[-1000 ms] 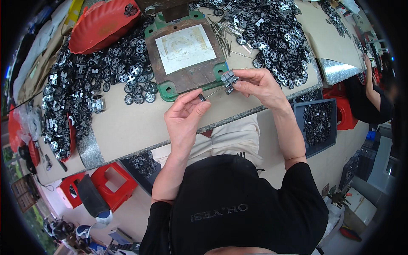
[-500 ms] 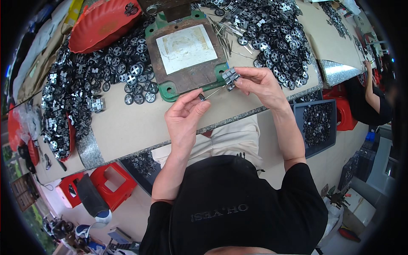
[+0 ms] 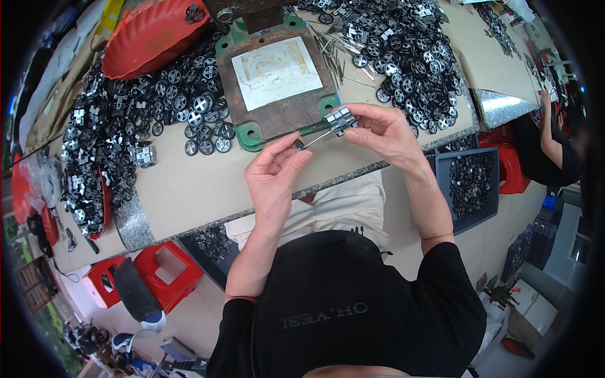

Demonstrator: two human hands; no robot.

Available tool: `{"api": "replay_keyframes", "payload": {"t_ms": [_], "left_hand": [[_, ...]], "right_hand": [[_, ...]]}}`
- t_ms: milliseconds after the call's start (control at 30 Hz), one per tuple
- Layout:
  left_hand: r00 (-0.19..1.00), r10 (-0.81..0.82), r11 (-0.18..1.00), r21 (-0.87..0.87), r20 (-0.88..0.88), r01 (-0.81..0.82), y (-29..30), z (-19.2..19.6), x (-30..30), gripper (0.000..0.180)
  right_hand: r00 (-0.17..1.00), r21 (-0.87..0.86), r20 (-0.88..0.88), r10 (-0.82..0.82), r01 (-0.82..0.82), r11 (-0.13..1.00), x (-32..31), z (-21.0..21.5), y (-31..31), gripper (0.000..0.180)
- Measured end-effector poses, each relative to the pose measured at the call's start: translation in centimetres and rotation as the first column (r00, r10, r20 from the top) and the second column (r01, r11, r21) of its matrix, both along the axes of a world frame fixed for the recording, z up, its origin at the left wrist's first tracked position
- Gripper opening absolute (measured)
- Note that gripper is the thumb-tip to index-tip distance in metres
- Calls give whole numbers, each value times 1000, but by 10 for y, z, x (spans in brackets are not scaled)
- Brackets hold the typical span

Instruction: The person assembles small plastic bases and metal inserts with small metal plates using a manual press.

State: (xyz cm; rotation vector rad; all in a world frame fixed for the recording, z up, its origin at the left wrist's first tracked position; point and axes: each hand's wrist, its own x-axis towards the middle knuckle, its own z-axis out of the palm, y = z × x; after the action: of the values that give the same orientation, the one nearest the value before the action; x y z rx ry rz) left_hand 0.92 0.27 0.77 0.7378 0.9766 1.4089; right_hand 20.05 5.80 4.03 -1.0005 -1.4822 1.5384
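Observation:
Between the thumb and fingers of my left hand [image 3: 274,173] is a small black wheel [image 3: 299,144], seen edge-on, with a thin metal axle [image 3: 317,138] sticking out to the upper right. My right hand [image 3: 392,137] pinches a small silver-and-black blocky plastic part [image 3: 340,120]. The axle's far end meets the lower left side of this part; whether it sits inside a hole cannot be made out. Both hands are above the near edge of a rusty metal plate on a green base [image 3: 277,120], which bears a white sheet [image 3: 277,71].
Heaps of black wheels with silver hubs lie left [image 3: 173,94] and right [image 3: 419,75] of the plate. Loose metal rods [image 3: 340,53] lie beside it. A red tray [image 3: 151,41] stands far left. Below the table's right side is a grey bin [image 3: 469,183]. Another person [image 3: 548,138] sits at right.
My right hand has shifted slightly down and left and turned the blocky part, bringing it closer onto the axle's end. My left hand has stayed almost still.

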Motion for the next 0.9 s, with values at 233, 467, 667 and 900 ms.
{"api": "replay_keyframes", "payload": {"t_ms": [233, 467, 667, 900], "left_hand": [[995, -19, 999, -45, 101, 23, -1, -1, 6, 29], [998, 24, 1000, 9, 61, -24, -1, 2, 7, 28], [998, 35, 999, 7, -59, -34, 1, 1, 8, 29], [997, 72, 993, 92, -38, -68, -1, 4, 12, 30]], "right_hand": [[1000, 24, -22, 13, -13, 1000, -12, -8, -3, 22], [977, -126, -214, -12, -15, 992, -18, -16, -12, 21], [992, 349, -59, -114, 127, 928, -22, -33, -16, 19], [983, 36, -155, -97, 104, 994, -24, -26, -19, 19]]}}
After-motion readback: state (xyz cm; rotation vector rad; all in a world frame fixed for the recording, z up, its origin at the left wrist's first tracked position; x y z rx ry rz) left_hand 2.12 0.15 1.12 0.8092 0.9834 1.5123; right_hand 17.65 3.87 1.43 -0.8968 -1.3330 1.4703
